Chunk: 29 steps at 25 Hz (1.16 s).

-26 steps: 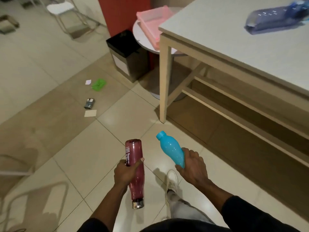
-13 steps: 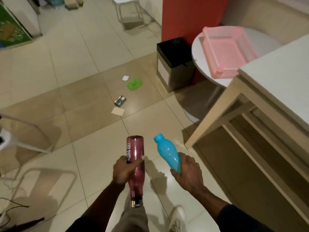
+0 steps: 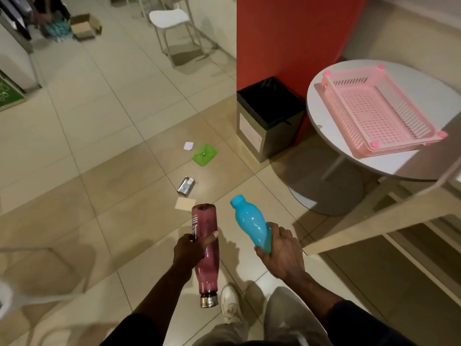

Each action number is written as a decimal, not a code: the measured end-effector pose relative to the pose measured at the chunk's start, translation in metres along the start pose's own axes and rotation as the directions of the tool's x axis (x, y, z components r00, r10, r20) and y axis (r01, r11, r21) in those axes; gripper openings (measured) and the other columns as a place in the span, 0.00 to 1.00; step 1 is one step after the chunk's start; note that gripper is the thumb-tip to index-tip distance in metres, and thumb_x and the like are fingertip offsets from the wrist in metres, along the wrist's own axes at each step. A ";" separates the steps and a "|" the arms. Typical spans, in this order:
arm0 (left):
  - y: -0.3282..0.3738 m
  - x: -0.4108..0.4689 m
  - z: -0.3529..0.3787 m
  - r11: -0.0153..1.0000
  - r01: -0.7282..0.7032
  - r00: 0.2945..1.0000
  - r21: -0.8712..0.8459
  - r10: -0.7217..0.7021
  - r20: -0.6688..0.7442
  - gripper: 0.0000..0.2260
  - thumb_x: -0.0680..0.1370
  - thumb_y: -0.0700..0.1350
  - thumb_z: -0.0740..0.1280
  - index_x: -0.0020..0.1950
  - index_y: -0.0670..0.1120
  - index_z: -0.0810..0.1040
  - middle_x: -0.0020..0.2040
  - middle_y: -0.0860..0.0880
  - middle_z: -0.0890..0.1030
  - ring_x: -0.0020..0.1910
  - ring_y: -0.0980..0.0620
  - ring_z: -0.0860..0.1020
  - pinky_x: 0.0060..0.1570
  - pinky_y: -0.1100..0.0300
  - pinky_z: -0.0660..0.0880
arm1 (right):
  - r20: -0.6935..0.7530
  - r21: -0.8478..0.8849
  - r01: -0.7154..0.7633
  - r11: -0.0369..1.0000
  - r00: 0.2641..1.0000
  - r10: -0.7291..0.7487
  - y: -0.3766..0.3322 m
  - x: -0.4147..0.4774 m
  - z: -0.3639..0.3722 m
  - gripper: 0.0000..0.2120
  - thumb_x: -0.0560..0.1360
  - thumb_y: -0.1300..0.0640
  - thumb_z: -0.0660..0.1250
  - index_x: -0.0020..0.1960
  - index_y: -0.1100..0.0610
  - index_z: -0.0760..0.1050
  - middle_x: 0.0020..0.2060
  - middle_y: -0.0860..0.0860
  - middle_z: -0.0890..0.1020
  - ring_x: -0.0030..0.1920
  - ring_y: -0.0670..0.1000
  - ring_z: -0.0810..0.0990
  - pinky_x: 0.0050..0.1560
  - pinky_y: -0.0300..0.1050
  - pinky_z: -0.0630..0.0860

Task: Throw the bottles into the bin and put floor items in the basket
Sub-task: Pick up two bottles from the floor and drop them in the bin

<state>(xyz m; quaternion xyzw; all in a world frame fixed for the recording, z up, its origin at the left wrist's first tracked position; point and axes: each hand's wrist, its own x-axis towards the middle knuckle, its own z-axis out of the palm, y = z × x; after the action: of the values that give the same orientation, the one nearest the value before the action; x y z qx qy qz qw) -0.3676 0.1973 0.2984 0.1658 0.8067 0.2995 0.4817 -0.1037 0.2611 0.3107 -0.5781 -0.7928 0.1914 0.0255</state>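
My left hand (image 3: 190,250) grips a maroon bottle (image 3: 205,255) around its middle, its steel cap pointing down toward me. A blue bottle (image 3: 249,221) is held at its base by my right hand (image 3: 280,250), cap pointing forward. The black-lined bin (image 3: 269,121) stands ahead against a red pillar. A pink basket (image 3: 379,113) lies on a round white table (image 3: 316,108) to the right. On the floor lie a green lid (image 3: 204,154), a small metal tin (image 3: 186,187), a white paper scrap (image 3: 188,145) and a beige card (image 3: 184,204).
A wooden table's leg and edge (image 3: 374,221) cross the right side. A white stool (image 3: 172,23) stands far ahead, and a chair frame (image 3: 37,273) sits at the lower left. Boxes and bottles (image 3: 82,27) are at the far upper left. My white shoe (image 3: 230,305) is below.
I have walked forward and turned left; the bin, basket and floor items are now nearer and more central. Both hands keep the same hold on their bottles.
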 end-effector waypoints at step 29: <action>0.438 0.448 -0.031 0.983 -0.022 0.985 0.180 -0.009 0.173 0.24 0.67 0.62 0.83 0.48 0.45 0.86 0.38 0.48 0.89 0.36 0.46 0.88 0.37 0.51 0.85 | -0.056 0.112 -0.271 0.956 0.959 0.278 -0.085 0.553 -0.047 0.35 0.70 0.34 0.69 0.69 0.53 0.69 0.50 0.51 0.82 0.47 0.52 0.81 0.48 0.46 0.78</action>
<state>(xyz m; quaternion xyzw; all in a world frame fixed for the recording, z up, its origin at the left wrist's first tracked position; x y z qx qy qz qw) -0.6195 0.7718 0.2875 0.2370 0.7852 0.2107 0.5318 -0.3510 0.7645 0.2829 -0.6869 -0.6925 0.2131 0.0570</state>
